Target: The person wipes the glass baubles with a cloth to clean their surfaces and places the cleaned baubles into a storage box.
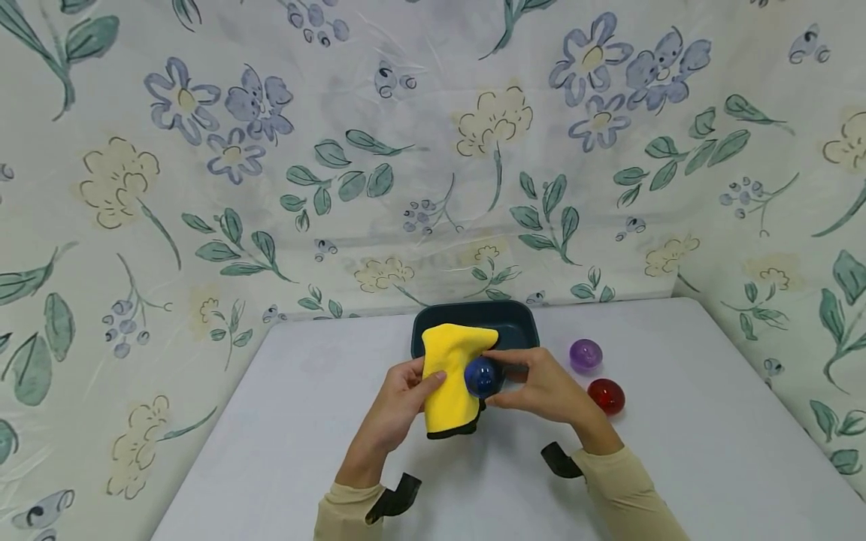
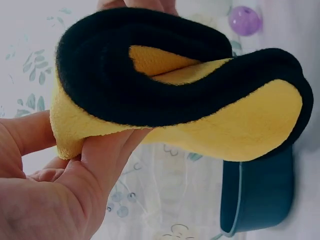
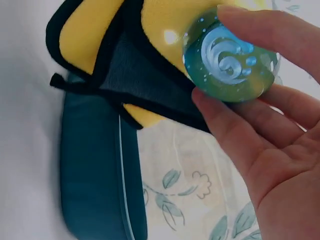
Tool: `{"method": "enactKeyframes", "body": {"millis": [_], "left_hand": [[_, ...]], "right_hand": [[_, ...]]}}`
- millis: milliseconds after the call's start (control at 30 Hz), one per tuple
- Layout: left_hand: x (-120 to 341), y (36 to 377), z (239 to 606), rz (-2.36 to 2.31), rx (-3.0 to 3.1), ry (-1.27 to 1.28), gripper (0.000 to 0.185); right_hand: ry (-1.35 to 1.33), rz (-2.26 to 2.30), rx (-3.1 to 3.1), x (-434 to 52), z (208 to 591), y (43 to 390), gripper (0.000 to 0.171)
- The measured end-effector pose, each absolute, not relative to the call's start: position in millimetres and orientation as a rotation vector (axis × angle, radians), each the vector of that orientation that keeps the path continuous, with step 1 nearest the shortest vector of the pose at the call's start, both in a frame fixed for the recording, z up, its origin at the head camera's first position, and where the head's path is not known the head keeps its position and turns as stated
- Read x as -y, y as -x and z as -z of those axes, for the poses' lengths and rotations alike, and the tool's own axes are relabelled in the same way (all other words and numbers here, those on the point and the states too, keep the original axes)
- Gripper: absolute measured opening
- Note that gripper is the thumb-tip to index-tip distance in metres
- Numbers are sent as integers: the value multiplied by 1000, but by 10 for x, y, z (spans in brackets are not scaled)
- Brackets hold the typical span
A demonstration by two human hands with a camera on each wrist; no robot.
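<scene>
Just in front of the tray (image 1: 519, 327), seen through my head camera, the person's two hands are working close together. With the left hand (image 1: 398, 402) I see the cloth (image 1: 448, 376) being held: the thumb lies on its face and the other fingers go behind it, so the grip is a narrow pinch. The cloth is yellow with black edging, it is folded over, and it hides a part of the tray.

Beside the cloth, also in front of the tray, the right hand (image 1: 546, 385) has the blue ball (image 1: 480, 378); its thumb and fingers are bent, apart only by the ball's width. My right wrist camera shows a pale swirl inside the ball. I cannot tell whether ball and cloth are touching.

To the right of the tray, the purple ball (image 1: 585, 355) and the red ball (image 1: 606, 397) rest on the table (image 1: 271, 443), the red one nearer to the person.
</scene>
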State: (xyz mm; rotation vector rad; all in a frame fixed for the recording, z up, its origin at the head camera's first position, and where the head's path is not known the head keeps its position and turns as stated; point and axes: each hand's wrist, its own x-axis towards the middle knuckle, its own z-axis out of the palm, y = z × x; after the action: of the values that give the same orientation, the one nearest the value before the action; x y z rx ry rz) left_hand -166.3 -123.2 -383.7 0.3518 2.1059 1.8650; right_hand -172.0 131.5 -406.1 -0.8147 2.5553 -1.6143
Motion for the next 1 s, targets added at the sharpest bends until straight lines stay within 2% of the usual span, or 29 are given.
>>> {"method": "enactKeyframes", "body": {"millis": [733, 1000], "left_hand": [[1325, 1754, 3952, -1812, -1975, -417, 45], [1328, 1760, 3970, -1819, -1906, -413, 46]], "right_hand": [[925, 1783, -2405, -1223, 4097, 1713, 62], [872, 1810, -2455, -1219, 4101, 1712, 60]]}}
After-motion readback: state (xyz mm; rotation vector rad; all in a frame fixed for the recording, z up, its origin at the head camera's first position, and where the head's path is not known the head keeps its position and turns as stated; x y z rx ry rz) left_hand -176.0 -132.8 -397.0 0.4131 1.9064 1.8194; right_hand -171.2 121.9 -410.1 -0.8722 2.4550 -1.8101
